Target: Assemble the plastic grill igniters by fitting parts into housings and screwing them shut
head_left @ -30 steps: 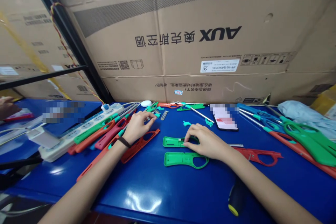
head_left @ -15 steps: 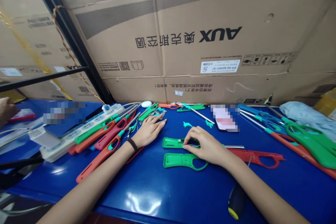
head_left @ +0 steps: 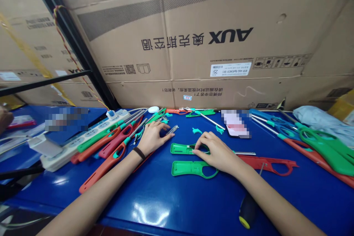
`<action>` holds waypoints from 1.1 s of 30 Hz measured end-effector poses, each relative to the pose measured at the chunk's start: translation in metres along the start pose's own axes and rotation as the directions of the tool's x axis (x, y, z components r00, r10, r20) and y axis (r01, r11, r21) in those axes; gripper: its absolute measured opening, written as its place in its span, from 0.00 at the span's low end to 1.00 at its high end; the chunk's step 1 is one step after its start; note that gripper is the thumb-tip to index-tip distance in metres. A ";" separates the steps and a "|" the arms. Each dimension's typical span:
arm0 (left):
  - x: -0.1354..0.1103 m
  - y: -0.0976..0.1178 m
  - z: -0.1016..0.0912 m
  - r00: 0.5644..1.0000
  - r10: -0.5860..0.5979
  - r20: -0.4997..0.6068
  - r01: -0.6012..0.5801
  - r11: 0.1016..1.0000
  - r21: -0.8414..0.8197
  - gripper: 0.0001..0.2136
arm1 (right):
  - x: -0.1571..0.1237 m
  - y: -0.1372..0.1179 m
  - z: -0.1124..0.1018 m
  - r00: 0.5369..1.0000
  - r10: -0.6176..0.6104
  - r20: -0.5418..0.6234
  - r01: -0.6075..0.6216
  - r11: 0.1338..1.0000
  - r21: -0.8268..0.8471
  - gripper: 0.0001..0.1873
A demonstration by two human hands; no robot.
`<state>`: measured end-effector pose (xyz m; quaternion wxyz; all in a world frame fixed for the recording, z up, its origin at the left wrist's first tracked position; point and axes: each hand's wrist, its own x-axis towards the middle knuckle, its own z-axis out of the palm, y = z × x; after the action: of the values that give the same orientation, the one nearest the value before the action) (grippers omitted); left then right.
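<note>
My left hand (head_left: 152, 135) is closed, its thumb and forefinger round a clear fuel tank (head_left: 173, 129) that juts out to the right. My right hand (head_left: 217, 151) pinches over the upper green lighter casing half (head_left: 178, 149), which lies open side up with small pale and wiry parts by my fingertips. Some of what the fingers touch is hidden. A metal lighter tube (head_left: 246, 153) sticks out to the right of this hand. Just below lies the second green casing half (head_left: 184, 168), with its trigger loop partly under my hand. Beyond my right fingers are turquoise triggers (head_left: 197, 131).
A red casing half (head_left: 265, 164) and a screwdriver (head_left: 247, 210) lie at right. Several gas lighters (head_left: 103, 169) rest beside a white power strip (head_left: 91, 132); more lighters (head_left: 318, 160) are far right. A phone (head_left: 236, 124) lies behind. A co-worker's hand (head_left: 5, 120) shows at far left.
My left hand has drawn back to the left and curled, with the clear fuel tank now between its fingers. My right hand stays almost still at the green casing half.
</note>
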<state>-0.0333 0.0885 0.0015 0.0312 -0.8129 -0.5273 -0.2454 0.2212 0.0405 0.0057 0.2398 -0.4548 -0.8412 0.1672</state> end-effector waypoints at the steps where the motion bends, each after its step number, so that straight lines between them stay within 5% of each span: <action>1: 0.000 0.000 0.001 1.000 0.009 0.008 -0.009 1.000 -0.003 0.11 | 0.000 0.000 0.001 1.000 0.010 -0.005 -0.010 1.000 0.000 0.06; 13: -0.001 0.003 0.000 0.987 0.158 -0.023 -0.159 0.979 -0.130 0.10 | 0.000 -0.001 0.006 1.000 0.017 -0.002 -0.017 0.999 0.046 0.07; 22: -0.008 0.016 -0.009 0.918 0.396 0.031 -0.380 0.898 -0.223 0.10 | 0.000 0.002 0.004 0.999 -0.003 -0.038 0.008 0.993 0.118 0.06; 33: -0.012 0.026 -0.016 0.903 0.427 0.053 -0.395 0.871 -0.292 0.10 | 0.002 0.000 0.000 0.999 0.035 -0.028 -0.030 0.984 0.176 0.05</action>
<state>-0.0206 0.0620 0.0157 -0.0607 -0.9156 -0.3041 -0.2560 0.2205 0.0423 0.0058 0.2891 -0.4480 -0.8119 0.2378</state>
